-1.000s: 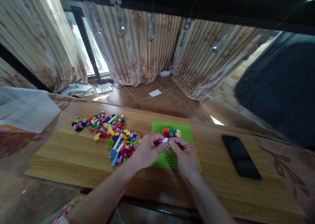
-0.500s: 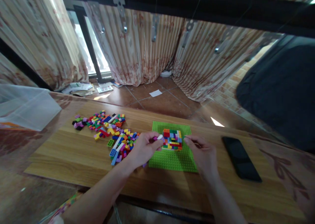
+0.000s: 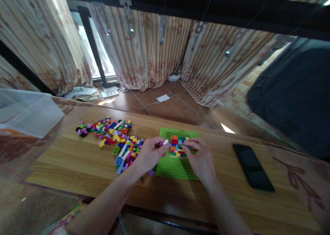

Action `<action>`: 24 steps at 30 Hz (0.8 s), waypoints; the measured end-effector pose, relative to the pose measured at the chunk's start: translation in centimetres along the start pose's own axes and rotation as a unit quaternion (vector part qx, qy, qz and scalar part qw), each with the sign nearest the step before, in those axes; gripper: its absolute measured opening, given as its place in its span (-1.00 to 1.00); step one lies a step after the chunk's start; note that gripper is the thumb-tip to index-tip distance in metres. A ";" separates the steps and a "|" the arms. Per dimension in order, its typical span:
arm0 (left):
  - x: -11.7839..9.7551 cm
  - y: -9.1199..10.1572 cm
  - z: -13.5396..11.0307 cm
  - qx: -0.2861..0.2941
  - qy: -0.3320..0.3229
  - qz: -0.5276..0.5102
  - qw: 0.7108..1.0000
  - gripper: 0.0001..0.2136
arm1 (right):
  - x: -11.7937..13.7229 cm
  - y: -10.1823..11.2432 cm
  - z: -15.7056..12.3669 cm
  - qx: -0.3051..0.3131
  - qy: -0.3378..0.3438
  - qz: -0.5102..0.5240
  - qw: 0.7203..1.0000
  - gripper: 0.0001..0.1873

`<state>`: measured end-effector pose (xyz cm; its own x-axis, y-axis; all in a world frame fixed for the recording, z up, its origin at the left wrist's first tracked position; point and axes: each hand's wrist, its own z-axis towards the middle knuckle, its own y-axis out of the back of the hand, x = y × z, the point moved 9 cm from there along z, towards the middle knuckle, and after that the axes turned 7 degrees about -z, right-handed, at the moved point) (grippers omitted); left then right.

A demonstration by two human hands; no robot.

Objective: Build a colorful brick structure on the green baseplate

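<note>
My left hand (image 3: 150, 156) is closed in a pinch around small bricks, a white brick (image 3: 165, 142) and a purple one beside it. It hovers at the left side of a multicoloured brick block (image 3: 176, 148), which stands on a green studded baseplate (image 3: 175, 170). From the right, my right hand (image 3: 202, 158) reaches over the block with thumb and forefinger close together. Whatever those fingertips hold, if anything, is too small to make out. The hand covers the block's right part.
Loose coloured bricks (image 3: 120, 138) lie heaped left of the baseplate on the wooden board (image 3: 77, 169). A black phone (image 3: 253, 167) lies to the right. At the far left stands a translucent plastic bin (image 3: 33, 114). Striped curtains (image 3: 152, 56) hang behind.
My right hand has moved left, from the baseplate's right edge to over the block. My left hand has shifted slightly left, still holding the white and purple bricks.
</note>
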<state>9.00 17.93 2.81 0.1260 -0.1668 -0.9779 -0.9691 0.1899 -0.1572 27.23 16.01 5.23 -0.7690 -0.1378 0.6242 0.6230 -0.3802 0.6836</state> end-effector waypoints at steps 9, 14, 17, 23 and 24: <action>0.2 0.2 0.1 0.002 -0.003 -0.006 1.000 -0.80 | -0.6 -0.3 -0.1 0.011 -0.025 0.015 1.000 -0.88; 0.5 0.3 0.1 0.005 0.003 0.002 1.000 -0.79 | -0.5 -0.4 0.0 0.009 -0.031 0.012 0.999 -0.88; 0.6 0.3 0.1 0.009 -0.001 0.012 1.000 -0.79 | -0.6 -0.4 0.0 0.002 -0.045 0.023 0.999 -0.86; 0.8 0.2 0.2 0.013 0.006 0.002 1.000 -0.79 | -0.8 -0.5 -0.1 -0.014 -0.062 0.054 0.996 -0.83; 0.8 0.3 0.2 0.012 0.009 -0.001 1.000 -0.79 | -0.7 -0.5 -0.1 -0.016 -0.056 0.053 0.997 -0.83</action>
<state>8.89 18.02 1.95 0.1236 -0.1839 -0.9751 -0.9637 0.2120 -0.1621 27.46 16.15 4.44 -0.6776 -0.0768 0.7314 0.6934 -0.3981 0.6006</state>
